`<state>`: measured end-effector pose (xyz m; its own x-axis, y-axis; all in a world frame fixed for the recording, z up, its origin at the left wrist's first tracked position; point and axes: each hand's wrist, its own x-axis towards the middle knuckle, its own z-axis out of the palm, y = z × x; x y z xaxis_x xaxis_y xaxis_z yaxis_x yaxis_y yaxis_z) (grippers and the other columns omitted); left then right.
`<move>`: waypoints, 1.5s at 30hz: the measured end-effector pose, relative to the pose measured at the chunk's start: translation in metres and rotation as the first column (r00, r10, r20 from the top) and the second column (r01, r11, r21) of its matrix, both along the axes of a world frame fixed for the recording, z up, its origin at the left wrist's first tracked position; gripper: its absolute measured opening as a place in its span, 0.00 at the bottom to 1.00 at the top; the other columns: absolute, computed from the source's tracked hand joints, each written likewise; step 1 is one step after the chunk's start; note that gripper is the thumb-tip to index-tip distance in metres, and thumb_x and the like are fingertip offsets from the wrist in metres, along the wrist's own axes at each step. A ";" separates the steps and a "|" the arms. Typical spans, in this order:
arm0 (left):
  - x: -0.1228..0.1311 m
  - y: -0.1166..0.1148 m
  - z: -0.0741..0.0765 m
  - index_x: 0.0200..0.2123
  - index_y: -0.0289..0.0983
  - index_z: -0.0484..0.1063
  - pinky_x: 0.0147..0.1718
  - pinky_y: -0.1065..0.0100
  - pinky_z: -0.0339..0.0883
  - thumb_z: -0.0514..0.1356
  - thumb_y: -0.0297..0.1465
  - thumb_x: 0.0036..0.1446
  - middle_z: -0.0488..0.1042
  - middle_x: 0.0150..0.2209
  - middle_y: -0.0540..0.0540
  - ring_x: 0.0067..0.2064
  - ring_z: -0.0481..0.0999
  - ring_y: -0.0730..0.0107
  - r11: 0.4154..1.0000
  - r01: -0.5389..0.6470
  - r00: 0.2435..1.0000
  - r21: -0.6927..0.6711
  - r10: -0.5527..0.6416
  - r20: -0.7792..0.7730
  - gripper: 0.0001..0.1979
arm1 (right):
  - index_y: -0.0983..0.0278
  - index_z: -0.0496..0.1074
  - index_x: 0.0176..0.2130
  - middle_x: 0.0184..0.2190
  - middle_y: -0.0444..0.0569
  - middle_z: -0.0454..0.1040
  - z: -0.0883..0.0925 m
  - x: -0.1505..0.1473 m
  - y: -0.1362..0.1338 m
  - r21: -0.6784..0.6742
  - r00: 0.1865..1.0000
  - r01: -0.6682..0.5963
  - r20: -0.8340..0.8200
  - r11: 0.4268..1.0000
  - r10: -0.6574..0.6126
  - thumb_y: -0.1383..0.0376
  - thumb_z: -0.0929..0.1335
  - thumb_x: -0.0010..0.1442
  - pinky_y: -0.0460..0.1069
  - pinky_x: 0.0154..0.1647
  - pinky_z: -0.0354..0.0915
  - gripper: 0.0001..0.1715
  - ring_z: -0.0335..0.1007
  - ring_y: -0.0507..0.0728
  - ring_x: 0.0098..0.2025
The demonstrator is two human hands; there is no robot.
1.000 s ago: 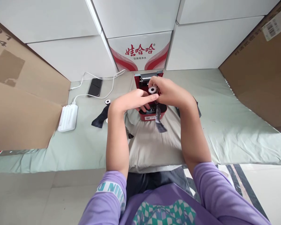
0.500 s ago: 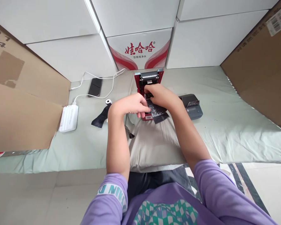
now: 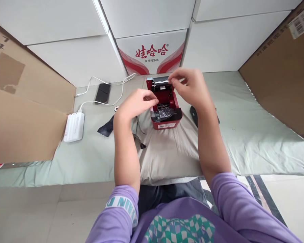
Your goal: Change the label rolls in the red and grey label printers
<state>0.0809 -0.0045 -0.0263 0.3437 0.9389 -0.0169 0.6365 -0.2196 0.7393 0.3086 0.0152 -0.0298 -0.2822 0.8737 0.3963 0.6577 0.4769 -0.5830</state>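
Note:
A red label printer stands on the cloth-covered surface in front of me, its lid raised at the back. Across the black front part lies a dark, creased strip of ribbon with pale markings. My left hand is at the printer's left side, fingers loosely bent and holding nothing visible, fingertips by the rim. My right hand is up at the lid's right corner, with thumb and forefinger around that edge. The fingers hide the corner.
A white power bank with a white cable and a black phone lie left. Near my left forearm are a black ribbon piece and a partly hidden roll. A dark grey device sits behind my right forearm. Cardboard boxes flank the surface.
My right hand has let go of the ribbon roll inside the printer and risen to the lid's right corner. My left hand has drawn back left and up from the strip.

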 end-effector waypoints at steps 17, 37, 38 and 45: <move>0.006 0.015 -0.020 0.53 0.42 0.70 0.43 0.65 0.73 0.67 0.45 0.59 0.75 0.58 0.41 0.47 0.79 0.62 0.967 -0.224 0.971 -0.122 0.211 -0.110 0.23 | 0.60 0.79 0.51 0.50 0.51 0.80 -0.009 0.029 0.013 -0.353 0.994 -0.081 0.037 0.932 0.100 0.63 0.75 0.55 0.58 0.54 0.74 0.23 0.75 0.63 0.52; 0.004 0.025 -0.033 0.67 0.46 0.64 0.33 0.68 0.75 0.72 0.48 0.54 0.80 0.57 0.40 0.52 0.82 0.54 0.889 -0.052 0.997 -0.454 0.021 -0.072 0.40 | 0.56 0.75 0.56 0.37 0.48 0.82 -0.044 0.040 0.033 -0.688 0.954 -0.290 -0.261 0.665 0.146 0.59 0.83 0.49 0.61 0.41 0.83 0.36 0.81 0.60 0.37; 0.003 0.023 -0.030 0.65 0.46 0.66 0.33 0.67 0.74 0.71 0.48 0.55 0.81 0.56 0.40 0.51 0.82 0.54 0.901 -0.057 0.994 -0.431 0.009 -0.112 0.38 | 0.56 0.75 0.56 0.38 0.48 0.82 -0.044 0.041 0.033 -0.675 0.954 -0.297 -0.249 0.675 0.170 0.58 0.82 0.50 0.60 0.41 0.82 0.36 0.80 0.60 0.37; 0.015 -0.018 0.025 0.58 0.45 0.69 0.45 0.60 0.73 0.61 0.42 0.67 0.81 0.50 0.42 0.54 0.80 0.50 0.938 -0.326 0.937 0.114 0.337 -0.097 0.18 | 0.59 0.71 0.64 0.54 0.57 0.79 -0.002 0.080 0.001 -0.459 0.957 0.221 -0.069 0.861 -0.282 0.50 0.74 0.62 0.64 0.55 0.75 0.35 0.80 0.65 0.47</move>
